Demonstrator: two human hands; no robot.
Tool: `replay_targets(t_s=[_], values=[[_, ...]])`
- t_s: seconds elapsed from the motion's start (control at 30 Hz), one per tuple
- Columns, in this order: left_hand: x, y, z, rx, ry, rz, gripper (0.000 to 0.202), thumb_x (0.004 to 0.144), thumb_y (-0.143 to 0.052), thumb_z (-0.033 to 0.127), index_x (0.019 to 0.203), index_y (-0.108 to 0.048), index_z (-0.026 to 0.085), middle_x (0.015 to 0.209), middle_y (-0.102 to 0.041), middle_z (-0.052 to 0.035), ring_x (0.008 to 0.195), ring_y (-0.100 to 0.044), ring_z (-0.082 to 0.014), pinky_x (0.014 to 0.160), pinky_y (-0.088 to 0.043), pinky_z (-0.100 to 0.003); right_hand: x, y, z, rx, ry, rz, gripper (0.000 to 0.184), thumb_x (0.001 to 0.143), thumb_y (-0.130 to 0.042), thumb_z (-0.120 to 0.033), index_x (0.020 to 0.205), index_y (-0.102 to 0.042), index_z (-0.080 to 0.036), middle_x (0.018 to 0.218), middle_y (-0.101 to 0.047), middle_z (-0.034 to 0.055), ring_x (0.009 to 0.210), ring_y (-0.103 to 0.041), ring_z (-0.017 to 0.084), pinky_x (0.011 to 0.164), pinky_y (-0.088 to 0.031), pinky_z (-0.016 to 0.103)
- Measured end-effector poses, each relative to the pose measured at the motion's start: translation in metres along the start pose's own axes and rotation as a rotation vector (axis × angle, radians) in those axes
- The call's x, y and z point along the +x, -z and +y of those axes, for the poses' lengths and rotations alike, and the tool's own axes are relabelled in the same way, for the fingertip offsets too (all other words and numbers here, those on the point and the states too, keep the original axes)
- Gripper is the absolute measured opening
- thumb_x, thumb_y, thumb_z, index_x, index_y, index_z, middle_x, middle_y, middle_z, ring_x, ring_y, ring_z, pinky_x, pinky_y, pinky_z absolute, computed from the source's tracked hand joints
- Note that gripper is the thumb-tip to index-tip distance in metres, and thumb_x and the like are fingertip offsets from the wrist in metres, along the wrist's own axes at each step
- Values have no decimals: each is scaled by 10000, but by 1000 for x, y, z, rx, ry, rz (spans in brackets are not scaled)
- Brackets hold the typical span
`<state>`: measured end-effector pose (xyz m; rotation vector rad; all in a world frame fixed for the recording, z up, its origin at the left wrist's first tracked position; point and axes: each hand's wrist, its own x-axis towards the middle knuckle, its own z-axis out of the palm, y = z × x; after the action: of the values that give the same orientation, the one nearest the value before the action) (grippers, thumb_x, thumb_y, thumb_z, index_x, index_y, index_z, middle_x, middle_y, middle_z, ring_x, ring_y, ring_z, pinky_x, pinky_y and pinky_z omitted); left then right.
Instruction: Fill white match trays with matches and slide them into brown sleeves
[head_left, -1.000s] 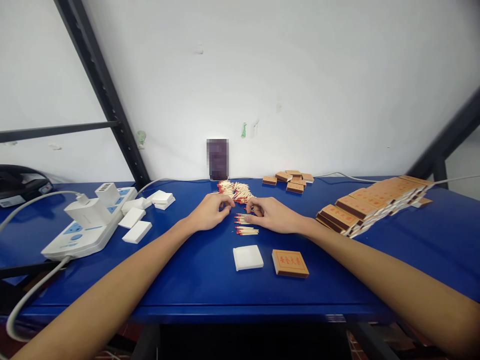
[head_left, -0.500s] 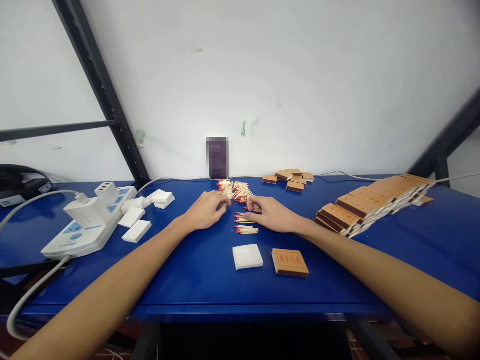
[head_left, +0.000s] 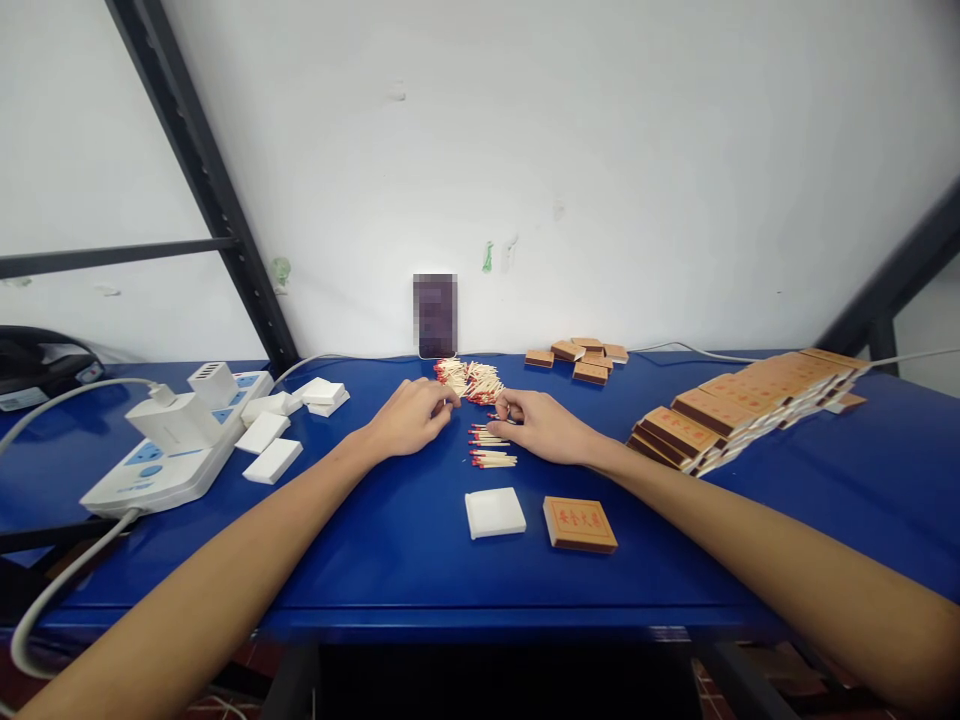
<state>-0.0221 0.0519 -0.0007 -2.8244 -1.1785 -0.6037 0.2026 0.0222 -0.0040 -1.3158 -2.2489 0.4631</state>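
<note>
Two small rows of red-tipped matches (head_left: 493, 460) lie on the blue table between my hands. Just left of the loose match pile (head_left: 484, 382), my left hand (head_left: 411, 415) rests with bent fingers curled in; what they hold, if anything, is too small to make out. My right hand (head_left: 544, 425) is closed in a pinch over the upper row, and a match's red head pokes out at its fingertips. Nearer the front edge lie a white matchbox tray (head_left: 496, 513), seemingly face down, and a brown matchbox sleeve (head_left: 579, 524) with red characters.
Several white trays (head_left: 274, 461) lie at left beside a power strip (head_left: 161, 475) with chargers and cables. A small heap of matchboxes (head_left: 591, 372) sits near the wall. Rows of stacked matchboxes (head_left: 757, 390) slope along the right. A pixelated dark device (head_left: 436, 318) leans on the wall.
Both hands have barely moved. The left fingers have shifted slightly left, and the right fingertips have moved very little above the upper row. The boxes and trays lie where they were.
</note>
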Motion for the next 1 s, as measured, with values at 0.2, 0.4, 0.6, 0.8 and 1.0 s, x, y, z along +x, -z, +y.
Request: replay_targets(t_s=[0.2, 0.4, 0.6, 0.8, 1.0], values=[[-1, 0, -4, 17, 8, -12, 220, 868, -446, 216, 968, -642, 208, 850, -655, -37, 818, -572, -202, 757, -396, -323, 1, -4, 2, -26, -3, 13, 205, 804, -572, -356, 726, -464, -200, 609, -451, -43, 563, -371, 110, 547, -252, 238], [-1, -1, -6, 46, 22, -30, 235, 892, -434, 252, 1016, -630, 210, 861, -639, -41, 831, -558, -212, 753, -382, -336, 2, -2, 1, -1, -14, 6, 200, 809, -568, -331, 710, -453, -201, 595, -434, -50, 563, -367, 107, 547, -255, 235], [-1, -1, -10, 135, 111, -14, 284, 893, -422, 246, 1088, -625, 209, 941, -606, -71, 874, -523, -227, 783, -383, -359, 2, -3, 0, 0, -14, 34, 137, 816, -553, -310, 755, -503, -198, 610, -440, -46, 573, -380, 110, 558, -257, 234], [-1, -1, -13, 150, 115, -22, 306, 906, -397, 247, 1093, -637, 212, 987, -626, -77, 906, -523, -235, 797, -385, -368, 3, 2, 9, -35, 36, 80, 110, 862, -489, -268, 854, -574, -200, 533, -396, -65, 511, -364, 110, 552, -249, 243], [0, 1, -7, 162, 60, -53, 281, 884, -444, 274, 1013, -688, 221, 977, -646, -77, 907, -535, -238, 794, -390, -368, 3, 7, 17, -120, 81, 60, 128, 860, -493, -234, 874, -613, -192, 583, -475, -38, 542, -425, 114, 554, -262, 241]])
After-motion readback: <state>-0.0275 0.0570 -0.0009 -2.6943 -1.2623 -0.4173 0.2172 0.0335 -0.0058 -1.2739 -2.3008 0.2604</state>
